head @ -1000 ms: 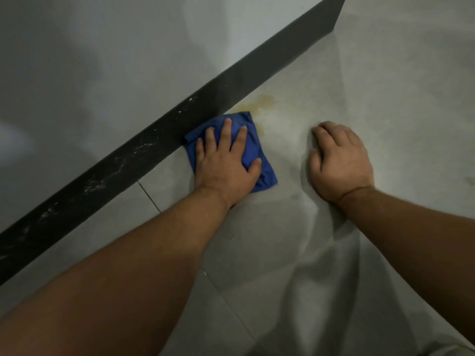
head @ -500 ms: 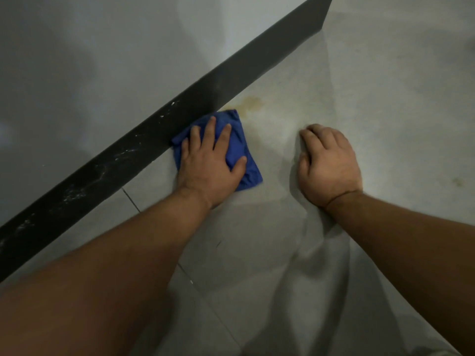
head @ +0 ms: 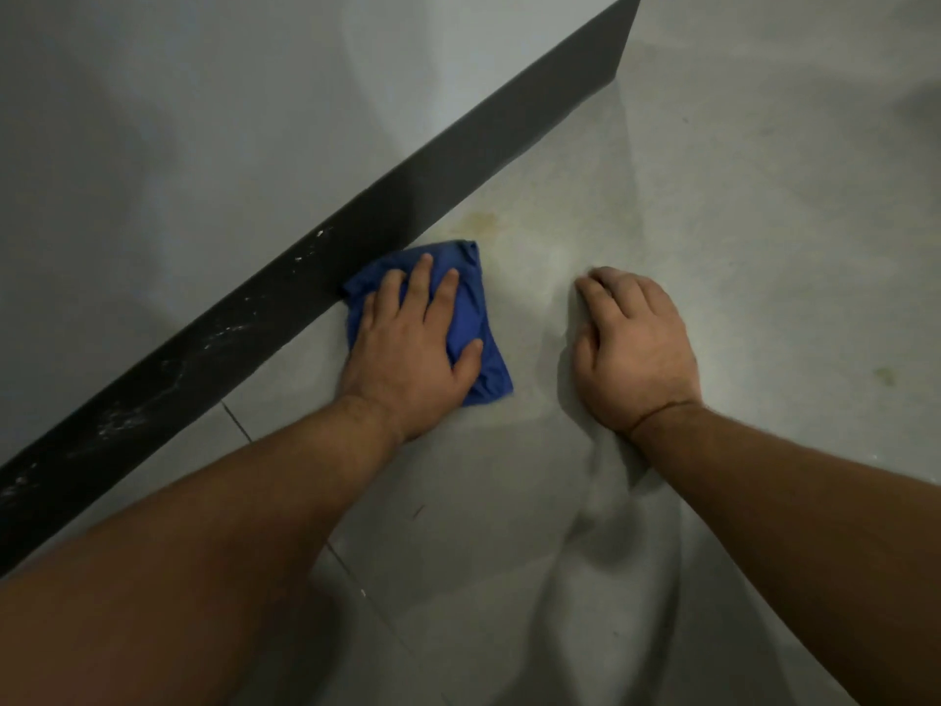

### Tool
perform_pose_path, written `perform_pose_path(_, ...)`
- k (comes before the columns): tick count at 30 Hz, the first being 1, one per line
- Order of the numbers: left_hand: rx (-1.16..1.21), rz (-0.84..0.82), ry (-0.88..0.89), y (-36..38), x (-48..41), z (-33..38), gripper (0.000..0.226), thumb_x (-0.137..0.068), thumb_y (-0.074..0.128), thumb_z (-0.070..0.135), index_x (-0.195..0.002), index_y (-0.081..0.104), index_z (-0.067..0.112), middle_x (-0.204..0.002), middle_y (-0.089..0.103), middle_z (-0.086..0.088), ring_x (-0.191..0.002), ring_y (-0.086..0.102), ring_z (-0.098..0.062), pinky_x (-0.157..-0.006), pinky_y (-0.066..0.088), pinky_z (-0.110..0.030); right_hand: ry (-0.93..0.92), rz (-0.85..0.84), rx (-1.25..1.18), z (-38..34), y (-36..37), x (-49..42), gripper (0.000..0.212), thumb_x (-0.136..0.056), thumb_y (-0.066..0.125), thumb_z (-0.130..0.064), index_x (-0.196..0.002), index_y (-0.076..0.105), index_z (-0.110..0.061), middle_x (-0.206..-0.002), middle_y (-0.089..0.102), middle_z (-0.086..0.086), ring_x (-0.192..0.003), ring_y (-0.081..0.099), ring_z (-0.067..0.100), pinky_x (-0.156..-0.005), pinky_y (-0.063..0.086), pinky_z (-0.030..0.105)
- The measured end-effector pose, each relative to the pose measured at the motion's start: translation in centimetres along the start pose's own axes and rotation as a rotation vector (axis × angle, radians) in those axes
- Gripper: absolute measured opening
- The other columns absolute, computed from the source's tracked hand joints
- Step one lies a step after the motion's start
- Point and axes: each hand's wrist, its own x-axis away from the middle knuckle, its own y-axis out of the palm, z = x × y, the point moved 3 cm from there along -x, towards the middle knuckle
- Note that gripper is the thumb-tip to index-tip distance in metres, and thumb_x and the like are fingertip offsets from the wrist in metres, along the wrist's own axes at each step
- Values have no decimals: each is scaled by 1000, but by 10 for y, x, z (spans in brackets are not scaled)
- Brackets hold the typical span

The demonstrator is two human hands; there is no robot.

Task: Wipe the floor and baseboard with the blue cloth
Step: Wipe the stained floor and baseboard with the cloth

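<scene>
Cloth (head: 471, 313): blue, bunched, lying on the floor (head: 713, 247), its far-left edge touching the foot of the baseboard (head: 458, 170). We judge it soft, light and limp. It has no stiffness of its own, will fold or creep under a sideways push, and can't break. Best hold, in our view, is a flat palm over the middle with fingers reaching toward the edges. For the baseboard face, we'd bunch it and pinch a fold so it stands against the strip.

On it now is the left hand (head: 407, 343), fingers straight and spread, thumb out on the right side, pressing down. Just right of it, not touching, the right hand (head: 636, 349) is planted on bare floor with fingers bent at the knuckles, holding nothing.

Counts:
- one piece of it
- two hands
- one baseboard run
- one yellowish stain (head: 481, 221) just beyond the far edge
- one small greenish spot (head: 886, 377) well right
- one tile joint (head: 237, 420) near left
- white specks on the baseboard: too many to count

Wall (head: 203, 119) rises behind the strip.
</scene>
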Motion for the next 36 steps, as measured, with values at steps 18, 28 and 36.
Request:
perform_pose_path(18, -3, 5, -35, -6, -44, 19, 77, -93, 33, 56, -160, 22, 22, -171, 16, -9, -148, 26, -40, -121, 25, -59, 12, -28, 10, 2, 2, -1, 55, -94, 46, -26, -144, 56, -6, -145, 57, 15, -132, 51, 36, -117, 37, 49)
perform_pose_path(28, -10, -5, 107, -4, -16, 38, 74, -91, 33, 50, -159, 30, 20, -167, 28, -7, -147, 32, -36, -121, 28, -53, 34, -48, -14, 2, 1, 0, 55, -94, 45, -23, -146, 55, -6, -147, 57, 13, -134, 50, 35, -118, 35, 46)
perform_pose_path(36, -4, -12, -26, -6, -61, 27, 75, -94, 32, 61, -158, 24, 23, -168, 18, -7, -148, 24, -41, -121, 25, -59, 30, -73, 16, 0, 0, -1, 57, -96, 43, -28, -150, 51, -10, -150, 54, 10, -138, 46, 32, -120, 34, 46)
